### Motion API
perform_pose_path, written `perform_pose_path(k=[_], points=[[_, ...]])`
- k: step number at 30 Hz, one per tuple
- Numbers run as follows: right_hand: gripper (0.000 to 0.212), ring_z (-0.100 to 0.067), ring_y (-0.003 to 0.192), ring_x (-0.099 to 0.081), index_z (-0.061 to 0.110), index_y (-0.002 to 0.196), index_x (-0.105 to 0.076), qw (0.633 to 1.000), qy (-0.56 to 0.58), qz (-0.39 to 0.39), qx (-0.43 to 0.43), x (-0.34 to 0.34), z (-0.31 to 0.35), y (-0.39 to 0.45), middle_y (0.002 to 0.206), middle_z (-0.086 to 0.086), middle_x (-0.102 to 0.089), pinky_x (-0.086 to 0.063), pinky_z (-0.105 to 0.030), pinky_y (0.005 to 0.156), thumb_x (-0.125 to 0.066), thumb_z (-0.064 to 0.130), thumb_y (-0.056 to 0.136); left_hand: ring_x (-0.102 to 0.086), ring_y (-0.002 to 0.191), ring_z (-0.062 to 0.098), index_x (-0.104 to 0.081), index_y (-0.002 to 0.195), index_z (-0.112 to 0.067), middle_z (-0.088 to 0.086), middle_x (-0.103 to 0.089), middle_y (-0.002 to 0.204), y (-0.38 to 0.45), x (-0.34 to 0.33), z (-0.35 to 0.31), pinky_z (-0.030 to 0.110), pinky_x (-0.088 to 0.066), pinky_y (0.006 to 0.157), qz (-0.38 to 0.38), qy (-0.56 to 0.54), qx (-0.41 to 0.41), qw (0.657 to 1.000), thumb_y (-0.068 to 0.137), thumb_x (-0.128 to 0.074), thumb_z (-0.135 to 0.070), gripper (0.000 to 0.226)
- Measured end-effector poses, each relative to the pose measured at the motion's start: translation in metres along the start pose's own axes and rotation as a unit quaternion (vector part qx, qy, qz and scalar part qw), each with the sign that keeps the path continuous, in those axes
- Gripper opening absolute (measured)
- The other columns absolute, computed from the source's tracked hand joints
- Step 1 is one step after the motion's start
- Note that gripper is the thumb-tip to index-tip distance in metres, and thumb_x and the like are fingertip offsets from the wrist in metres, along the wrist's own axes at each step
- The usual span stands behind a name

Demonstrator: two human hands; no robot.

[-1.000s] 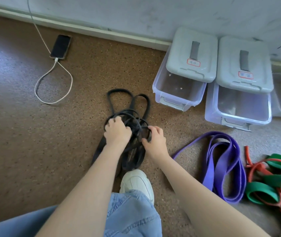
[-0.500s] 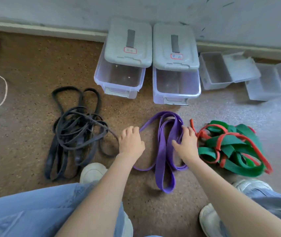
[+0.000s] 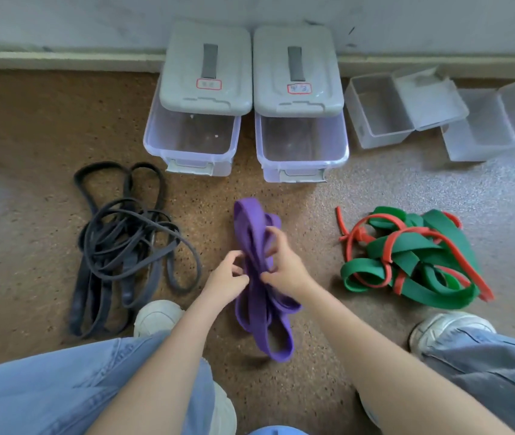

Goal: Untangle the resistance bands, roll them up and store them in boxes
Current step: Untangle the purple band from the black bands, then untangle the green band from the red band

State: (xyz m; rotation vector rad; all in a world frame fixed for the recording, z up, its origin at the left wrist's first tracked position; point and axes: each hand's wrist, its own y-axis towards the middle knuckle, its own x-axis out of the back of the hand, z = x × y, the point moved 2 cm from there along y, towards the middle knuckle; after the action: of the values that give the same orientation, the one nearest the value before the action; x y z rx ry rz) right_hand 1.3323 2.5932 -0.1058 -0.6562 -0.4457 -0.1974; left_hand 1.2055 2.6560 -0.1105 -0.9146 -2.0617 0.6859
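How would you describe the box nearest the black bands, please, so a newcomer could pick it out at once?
Along the wall stands a row of four clear boxes. Take the leftmost box, just beyond the tangle of black bands. Like its right neighbour it carries a grey lid slid back, with a red-edged label, but it alone ends the row on the left; the two small boxes further right have clear lids.

Two bare arms with no sleeves, ending in a left hand (image 3: pixel 228 279) and a right hand (image 3: pixel 284 265) with no rings or gloves. Light blue jeans (image 3: pixel 61 390) on both legs, soft and a bit wrinkled, darker and greyer on the right leg. White shoes (image 3: pixel 156 318) with round toes, one near each knee.
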Motion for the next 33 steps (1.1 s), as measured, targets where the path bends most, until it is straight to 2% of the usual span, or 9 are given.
perform_pose_path(k=[5,9,13,18,22,24,26,29,33], points=[[0.085,-0.024,0.099,-0.051,0.024,0.146,-0.018,0.996,0.074,-0.044,-0.009,-0.032,0.02,0.001,0.114,-0.01,-0.049,-0.032,-0.02,0.08,-0.061,0.001,0.077,-0.053,0.11,0.022,-0.046,0.133,-0.024,0.006,-0.056,0.118,-0.006,0.021,0.012,0.023,-0.033,0.085,-0.053,0.021,0.01,0.998,0.083,-0.057,-0.014,0.052],[0.083,-0.038,0.13,-0.035,0.029,0.149,-0.009,0.994,-0.054,0.021,-0.091,-0.011,0.002,0.002,0.14,-0.019,-0.035,-0.031,-0.04,0.107,-0.061,0.02,0.086,-0.037,0.129,0.035,-0.023,0.147,-0.02,0.019,-0.032,0.141,-0.016,0.012,-0.002,0.032,-0.029,0.105,0.001,0.136,0.046,0.99,0.091,-0.048,-0.02,0.062],[0.075,-0.033,0.135,-0.03,0.021,0.148,-0.017,0.993,-0.049,0.025,-0.108,0.016,-0.008,-0.008,0.143,-0.018,-0.039,-0.028,-0.033,0.106,-0.061,0.025,0.088,-0.03,0.131,0.04,-0.033,0.14,-0.013,0.018,-0.021,0.148,-0.03,-0.003,-0.026,0.041,-0.028,0.106,-0.089,0.207,0.055,0.973,0.092,-0.047,-0.021,0.051],[0.054,-0.036,0.124,-0.042,0.012,0.139,-0.038,0.988,-0.086,-0.114,-0.062,0.069,-0.02,-0.028,0.138,-0.019,-0.038,-0.035,-0.036,0.101,-0.054,0.008,0.087,-0.033,0.129,0.036,-0.04,0.132,-0.01,0.012,-0.028,0.144,-0.039,-0.028,-0.06,0.042,-0.031,0.104,-0.101,0.23,-0.008,0.968,0.093,-0.047,-0.019,0.041],[0.051,-0.036,0.138,-0.022,0.015,0.137,-0.036,0.921,-0.288,-0.24,-0.107,0.135,-0.047,-0.033,0.15,-0.016,-0.025,-0.018,-0.046,0.111,-0.053,0.015,0.09,-0.034,0.129,0.036,-0.038,0.133,-0.01,0.015,-0.031,0.141,-0.038,-0.052,-0.088,0.042,-0.032,0.104,-0.076,0.244,-0.032,0.966,0.093,-0.046,-0.018,0.042],[0.05,-0.045,0.138,-0.015,0.023,0.138,-0.031,0.906,-0.314,-0.196,-0.204,0.154,-0.064,-0.035,0.152,-0.016,-0.016,-0.013,-0.054,0.111,-0.05,0.017,0.092,-0.031,0.13,0.036,-0.037,0.132,-0.009,0.017,-0.026,0.144,-0.039,-0.061,-0.098,0.042,-0.031,0.104,-0.088,0.267,-0.04,0.959,0.093,-0.045,-0.019,0.041],[0.05,-0.048,0.127,-0.028,0.026,0.136,-0.032,0.908,-0.318,-0.152,-0.228,0.16,-0.077,-0.038,0.142,-0.018,-0.027,-0.03,-0.051,0.102,-0.047,0.011,0.092,-0.027,0.133,0.036,-0.035,0.133,-0.01,0.018,-0.017,0.151,-0.04,-0.068,-0.108,0.042,-0.029,0.105,-0.105,0.3,-0.07,0.946,0.093,-0.045,-0.019,0.043],[0.046,-0.041,0.114,-0.044,0.019,0.129,-0.043,0.931,-0.314,-0.125,-0.137,0.162,-0.076,-0.042,0.124,-0.016,-0.047,-0.044,-0.039,0.083,-0.051,0.003,0.086,-0.028,0.135,0.034,-0.031,0.139,-0.012,0.014,-0.013,0.154,-0.042,-0.071,-0.116,0.042,-0.029,0.108,-0.084,0.302,-0.117,0.942,0.091,-0.048,-0.02,0.051],[0.044,-0.028,0.097,-0.06,0.02,0.112,-0.062,0.962,-0.268,0.01,-0.046,0.189,-0.045,-0.05,0.101,-0.007,-0.066,-0.046,-0.031,0.074,-0.077,0.027,0.071,-0.021,0.141,0.029,-0.023,0.145,-0.017,0.012,-0.011,0.155,-0.045,-0.074,-0.121,0.038,-0.024,0.113,0.034,0.238,-0.17,0.956,0.087,-0.06,-0.029,0.071]])
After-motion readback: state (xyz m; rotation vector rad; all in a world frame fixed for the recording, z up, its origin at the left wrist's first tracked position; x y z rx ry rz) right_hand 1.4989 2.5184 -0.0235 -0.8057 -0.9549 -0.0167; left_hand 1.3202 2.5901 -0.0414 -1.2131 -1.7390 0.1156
